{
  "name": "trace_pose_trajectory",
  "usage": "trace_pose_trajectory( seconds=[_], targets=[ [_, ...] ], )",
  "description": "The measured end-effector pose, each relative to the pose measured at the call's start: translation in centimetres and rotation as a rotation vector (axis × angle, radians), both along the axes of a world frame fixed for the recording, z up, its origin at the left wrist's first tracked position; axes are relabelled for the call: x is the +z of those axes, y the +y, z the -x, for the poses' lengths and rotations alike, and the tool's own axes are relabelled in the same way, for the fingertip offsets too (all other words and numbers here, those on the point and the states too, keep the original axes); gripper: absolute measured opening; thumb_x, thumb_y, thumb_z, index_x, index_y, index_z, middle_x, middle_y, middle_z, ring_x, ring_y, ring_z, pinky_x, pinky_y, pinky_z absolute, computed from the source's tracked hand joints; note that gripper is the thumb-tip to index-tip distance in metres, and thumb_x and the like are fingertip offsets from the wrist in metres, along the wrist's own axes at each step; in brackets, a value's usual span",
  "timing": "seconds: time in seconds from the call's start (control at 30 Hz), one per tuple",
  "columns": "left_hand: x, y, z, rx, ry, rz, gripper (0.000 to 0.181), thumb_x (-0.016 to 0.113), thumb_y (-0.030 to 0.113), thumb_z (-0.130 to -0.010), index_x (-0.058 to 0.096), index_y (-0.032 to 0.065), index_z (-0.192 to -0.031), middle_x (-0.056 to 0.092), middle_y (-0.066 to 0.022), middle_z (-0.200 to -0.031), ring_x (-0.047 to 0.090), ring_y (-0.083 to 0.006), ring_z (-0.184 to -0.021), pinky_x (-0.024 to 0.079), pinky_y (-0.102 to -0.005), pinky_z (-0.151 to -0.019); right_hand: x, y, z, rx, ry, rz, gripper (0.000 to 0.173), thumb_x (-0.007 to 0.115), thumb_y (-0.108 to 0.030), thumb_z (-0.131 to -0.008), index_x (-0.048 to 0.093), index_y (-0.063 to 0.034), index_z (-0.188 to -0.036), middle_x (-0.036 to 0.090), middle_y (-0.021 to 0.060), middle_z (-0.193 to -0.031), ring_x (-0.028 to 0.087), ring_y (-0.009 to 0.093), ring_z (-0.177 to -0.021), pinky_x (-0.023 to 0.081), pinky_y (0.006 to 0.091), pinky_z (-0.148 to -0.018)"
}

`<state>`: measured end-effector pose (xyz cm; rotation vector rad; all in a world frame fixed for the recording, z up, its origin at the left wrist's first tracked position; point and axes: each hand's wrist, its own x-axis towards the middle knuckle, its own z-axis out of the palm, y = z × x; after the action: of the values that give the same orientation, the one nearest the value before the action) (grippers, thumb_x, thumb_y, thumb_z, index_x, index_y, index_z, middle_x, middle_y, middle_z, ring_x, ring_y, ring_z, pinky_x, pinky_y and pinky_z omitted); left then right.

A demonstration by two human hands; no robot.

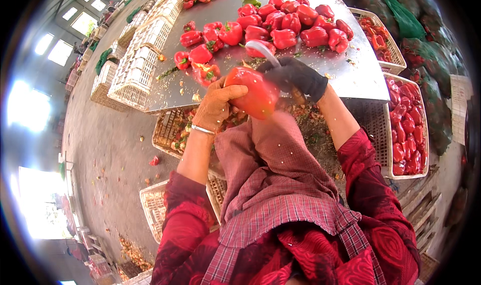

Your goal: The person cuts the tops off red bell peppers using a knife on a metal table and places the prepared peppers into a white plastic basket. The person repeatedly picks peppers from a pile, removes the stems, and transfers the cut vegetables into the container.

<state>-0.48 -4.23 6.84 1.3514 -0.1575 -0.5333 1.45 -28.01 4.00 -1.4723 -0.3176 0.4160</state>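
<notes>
My left hand point(215, 103), in an orange work glove, grips a red bell pepper point(250, 93) over my lap at the table's near edge. Beside the pepper's right side is my right hand point(298, 78), wearing a dark glove. It is closed around a curved pale tool point(265, 51), whose bent end sticks up past the fingers. Motion blurs the pepper and the tool, and the right fingertips are partly hidden. A cut-open pepper point(206, 73) lies on the metal tabletop point(221, 61) just beyond my left hand, among scattered seeds.
Whole red peppers point(285, 20) are heaped across the table. At right stand a crate of glossy peppers point(407, 127) and a crate of pepper pieces point(375, 33). A crate of scraps point(169, 129) sits below the table edge. Stacked white crates point(137, 59) line the left side.
</notes>
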Motion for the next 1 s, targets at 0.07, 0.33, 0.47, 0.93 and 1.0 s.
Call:
trace_pose_trajectory(
  seconds=[0.07,0.33,0.47,0.93,1.0],
  targets=[
    [-0.6,-1.1,0.0,0.116,-0.005,0.222,0.03,0.067,0.016,-0.079,0.061,0.0043,-0.106,0.067,-0.0031,-0.083,0.06,-0.0126,-0.06,0.047,-0.0236,-0.049,-2.0,-1.2,-0.8,-0.168,-0.073,0.033,0.037,0.064,-0.029,-0.082,0.065,-0.0012,-0.106,0.06,0.0026,-0.075,0.05,0.009,-0.058,0.04,0.0221,-0.052],
    [-5.1,-7.6,-0.3,0.454,-0.317,0.138,0.031,0.071,0.016,-0.082,0.06,0.004,-0.109,0.066,-0.0017,-0.098,0.062,-0.0116,-0.079,0.049,-0.0242,-0.062,-3.9,1.6,2.1,-0.549,0.15,-0.327,0.025,0.067,-0.026,-0.083,0.06,-0.0028,-0.089,0.049,-0.0003,-0.057,0.046,0.009,-0.044,0.036,0.0248,-0.039],
    [-7.2,-8.4,-0.4,0.404,-0.937,-0.585,0.022,0.066,0.012,-0.082,0.058,0.0034,-0.1,0.063,-0.0112,-0.084,0.061,-0.0292,-0.071,0.048,-0.0362,-0.061,-5.3,1.0,1.0,-0.578,0.086,-0.237,0.026,0.064,-0.026,-0.084,0.06,-0.0026,-0.092,0.055,0.0025,-0.069,0.051,0.011,-0.056,0.04,0.0257,-0.048],
    [-3.9,-9.4,0.6,0.246,-0.141,-0.173,0.031,0.064,0.008,-0.083,0.057,0.0027,-0.112,0.065,-0.0054,-0.094,0.064,-0.011,-0.07,0.05,-0.0214,-0.053,-11.6,-5.1,4.6,-0.313,0.217,-0.16,0.029,0.063,-0.031,-0.082,0.063,-0.0031,-0.091,0.063,0.006,-0.072,0.052,0.011,-0.055,0.041,0.0227,-0.05],
    [-4.7,-6.2,0.5,0.269,-0.1,-0.179,0.034,0.063,0.007,-0.082,0.055,0.0017,-0.114,0.065,-0.0072,-0.094,0.064,-0.0137,-0.069,0.05,-0.0221,-0.051,-11.2,-8.2,5.8,-0.304,0.374,0.11,0.034,0.062,-0.032,-0.082,0.064,-0.0039,-0.101,0.064,0.0053,-0.074,0.052,0.009,-0.055,0.043,0.0235,-0.05]
  ],
)
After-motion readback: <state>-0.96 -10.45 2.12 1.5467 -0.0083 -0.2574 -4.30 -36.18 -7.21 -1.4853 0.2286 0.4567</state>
